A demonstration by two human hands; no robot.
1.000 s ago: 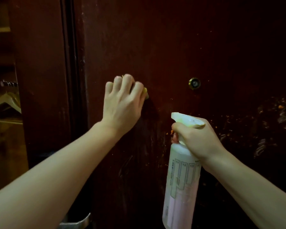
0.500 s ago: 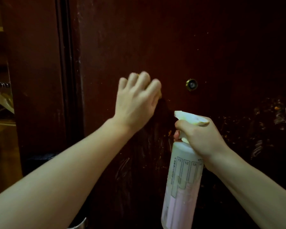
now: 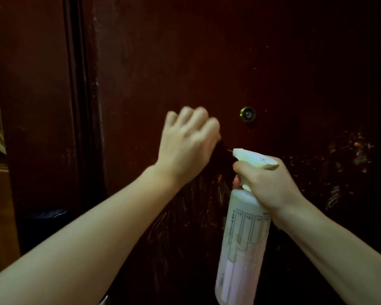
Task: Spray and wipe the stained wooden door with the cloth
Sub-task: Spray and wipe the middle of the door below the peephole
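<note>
1. Left hand [image 3: 188,146], blurred, presses knuckles-up against the dark stained wooden door [image 3: 207,62]; cloth hidden, grip cannot be told.
2. Round brass peephole [image 3: 247,114] lies right of it.
3. Right hand [image 3: 271,183] grips the translucent plastic spray bottle [image 3: 242,238] near pale smears.

A: What does the person wear on the arms?

B: Nothing shows. The bare left forearm [image 3: 86,245] comes in from seven o'clock, the bare right forearm [image 3: 339,245] from four o'clock, both uncovered to the frame's edge.

A: And the hands?

B: The left hand [image 3: 187,148] is motion-blurred; the right hand [image 3: 271,183] is sharp. Both are ungloved, with short fingers [image 3: 240,166].
</note>
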